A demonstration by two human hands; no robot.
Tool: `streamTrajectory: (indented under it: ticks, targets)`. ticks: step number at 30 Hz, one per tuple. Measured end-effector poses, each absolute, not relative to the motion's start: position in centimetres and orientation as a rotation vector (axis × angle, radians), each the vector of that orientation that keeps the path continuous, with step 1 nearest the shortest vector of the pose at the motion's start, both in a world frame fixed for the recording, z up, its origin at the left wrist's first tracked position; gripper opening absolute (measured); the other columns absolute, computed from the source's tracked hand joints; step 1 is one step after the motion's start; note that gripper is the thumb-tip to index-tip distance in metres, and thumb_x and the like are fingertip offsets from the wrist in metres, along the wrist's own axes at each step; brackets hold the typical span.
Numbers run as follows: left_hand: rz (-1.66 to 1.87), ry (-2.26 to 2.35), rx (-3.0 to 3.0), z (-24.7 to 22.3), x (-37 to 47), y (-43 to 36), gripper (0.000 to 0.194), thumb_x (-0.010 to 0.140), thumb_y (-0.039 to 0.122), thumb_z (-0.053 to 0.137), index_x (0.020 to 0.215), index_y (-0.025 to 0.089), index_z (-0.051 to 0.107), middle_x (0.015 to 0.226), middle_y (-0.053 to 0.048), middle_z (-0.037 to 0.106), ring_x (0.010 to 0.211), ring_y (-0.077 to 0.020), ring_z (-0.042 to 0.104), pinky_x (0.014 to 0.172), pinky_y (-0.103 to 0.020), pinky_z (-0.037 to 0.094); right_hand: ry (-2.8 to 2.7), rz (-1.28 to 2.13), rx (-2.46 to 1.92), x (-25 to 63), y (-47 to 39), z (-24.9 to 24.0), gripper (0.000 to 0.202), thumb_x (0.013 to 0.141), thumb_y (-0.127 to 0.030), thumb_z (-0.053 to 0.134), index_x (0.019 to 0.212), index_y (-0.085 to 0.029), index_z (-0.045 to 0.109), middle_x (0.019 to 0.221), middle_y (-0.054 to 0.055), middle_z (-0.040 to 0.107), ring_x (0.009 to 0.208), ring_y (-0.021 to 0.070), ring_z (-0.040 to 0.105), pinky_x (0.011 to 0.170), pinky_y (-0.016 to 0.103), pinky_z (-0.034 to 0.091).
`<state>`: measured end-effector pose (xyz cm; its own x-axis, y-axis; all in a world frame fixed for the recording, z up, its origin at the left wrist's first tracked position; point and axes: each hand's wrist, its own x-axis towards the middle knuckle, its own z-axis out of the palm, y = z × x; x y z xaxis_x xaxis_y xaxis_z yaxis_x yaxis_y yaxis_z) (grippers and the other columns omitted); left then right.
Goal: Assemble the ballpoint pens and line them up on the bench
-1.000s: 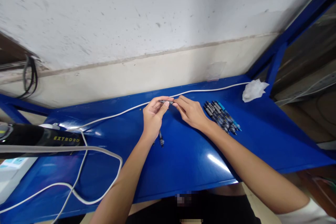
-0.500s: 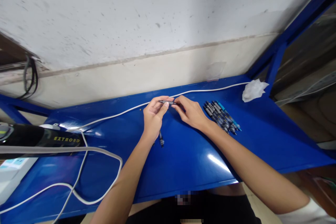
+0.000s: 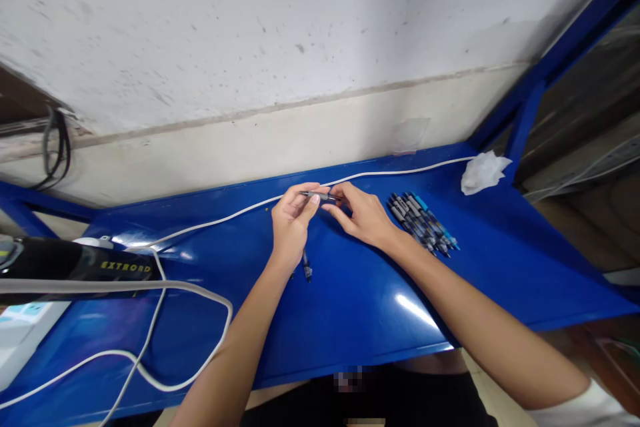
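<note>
My left hand (image 3: 293, 213) is closed around a slim dark pen (image 3: 317, 196) with a grey grip, thumb on top, its pointed tip to the left. The pen lies nearly level above the blue table. My right hand (image 3: 364, 213) has curled fingers about the pen's right end, with its thumb a little off the barrel; the exact contact there is partly hidden. Below my left wrist lies another dark pen (image 3: 307, 268), partly covered by the hand. To the right of my right hand, several pens (image 3: 420, 223) lie side by side, mostly grey and black with a bright blue one at the edge.
A white cable (image 3: 240, 211) runs along the back of the blue table (image 3: 350, 307) and loops at left. A black cylinder (image 3: 65, 270) with yellow lettering lies at left, beside a white box (image 3: 30, 340). Crumpled white tissue (image 3: 484, 172) sits at back right.
My right thumb has moved away from the index finger, so more of the pen's right end shows. My left hand and the pen have barely shifted.
</note>
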<state>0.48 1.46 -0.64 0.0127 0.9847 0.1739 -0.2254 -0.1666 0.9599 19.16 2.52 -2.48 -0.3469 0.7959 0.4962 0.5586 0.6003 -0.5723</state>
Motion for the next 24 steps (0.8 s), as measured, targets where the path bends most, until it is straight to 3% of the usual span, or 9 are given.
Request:
streamTrajectory:
  ticks: [4, 8, 12, 17, 24]
  targets:
    - [1.411, 0.948, 1.189, -0.69, 0.42, 1.47, 0.028, 0.094, 0.034, 0.083, 0.117, 0.02, 0.076, 0.117, -0.012, 0.083, 0.115, -0.0278, 0.078, 0.11, -0.046, 0.056, -2.097, 0.329, -1.085, 19.12, 2.44, -2.33, 0.032, 0.118, -0.042, 0.041, 0.12, -0.024, 0.068, 0.11, 0.008, 0.075, 0.091, 0.021, 0.071, 0.075, 0.03, 0.05]
    - [1.415, 0.933, 1.189, -0.81, 0.38, 1.52, 0.028, 0.094, 0.034, 0.083, 0.117, 0.021, 0.076, 0.118, -0.012, 0.083, 0.117, -0.0281, 0.077, 0.108, -0.045, 0.057, -2.051, 0.382, -1.078, 19.1, 2.4, -2.3, 0.028, 0.115, -0.046, 0.052, 0.128, -0.024, 0.064, 0.114, 0.008, 0.077, 0.092, 0.0214, 0.072, 0.077, 0.031, 0.051]
    - [1.416, 0.955, 1.193, -0.77, 0.39, 1.49, 0.026, 0.094, 0.034, 0.083, 0.116, 0.021, 0.077, 0.116, -0.011, 0.083, 0.115, -0.0269, 0.078, 0.109, -0.045, 0.057, -2.074, 0.346, -1.069, 19.13, 2.43, -2.36, 0.031, 0.118, -0.042, 0.042, 0.116, -0.023, 0.067, 0.108, 0.008, 0.076, 0.089, 0.0208, 0.071, 0.075, 0.031, 0.048]
    - [1.418, 0.938, 1.173, -0.71, 0.4, 1.44, 0.028, 0.093, 0.036, 0.084, 0.116, 0.021, 0.076, 0.116, -0.012, 0.083, 0.115, -0.0272, 0.078, 0.106, -0.044, 0.058, -2.033, 0.39, -1.068, 19.13, 2.38, -2.45, 0.027, 0.114, -0.046, 0.053, 0.122, -0.024, 0.066, 0.11, 0.007, 0.078, 0.087, 0.021, 0.072, 0.075, 0.031, 0.048]
    - [1.42, 0.934, 1.182, -1.03, 0.29, 1.66, 0.028, 0.093, 0.038, 0.084, 0.115, 0.021, 0.076, 0.112, -0.011, 0.083, 0.107, -0.0242, 0.078, 0.102, -0.04, 0.058, -1.962, 0.575, -0.99, 18.87, 2.26, -2.03, 0.028, 0.115, -0.041, 0.051, 0.12, -0.024, 0.072, 0.106, 0.005, 0.079, 0.087, 0.0196, 0.071, 0.079, 0.031, 0.048]
